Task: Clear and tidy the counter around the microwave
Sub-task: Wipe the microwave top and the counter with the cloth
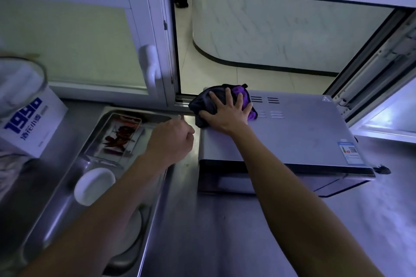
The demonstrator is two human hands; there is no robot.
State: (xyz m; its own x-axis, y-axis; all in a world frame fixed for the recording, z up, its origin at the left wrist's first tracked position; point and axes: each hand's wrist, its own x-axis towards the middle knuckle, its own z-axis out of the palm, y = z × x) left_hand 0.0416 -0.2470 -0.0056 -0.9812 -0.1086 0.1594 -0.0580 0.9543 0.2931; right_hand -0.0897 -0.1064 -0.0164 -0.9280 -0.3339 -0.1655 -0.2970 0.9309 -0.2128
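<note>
Right hand [227,111] presses cloth [203,102] (microwave [304,132] top); left hand [171,139] seemingly fisted.

Commercial kitchen: steel counter [225,231], sink [67,198], microwave [304,137], serving hatch [270,40].

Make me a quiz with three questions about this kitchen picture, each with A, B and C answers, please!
1. Where is the cloth?
A. In the sink
B. On top of the microwave
C. On the floor

2. What colours is the cloth?
A. Dark grey and purple
B. Yellow and white
C. Red and green

3. What is the right hand doing?
A. Hanging free in the air
B. Pulling the window handle
C. Pressing flat on the cloth with spread fingers

Answers:
1 B: it lies at the back left corner of the microwave top.
2 A: dark grey folds with purple showing between the fingers.
3 C: the palm and spread fingers cover the cloth.
</note>
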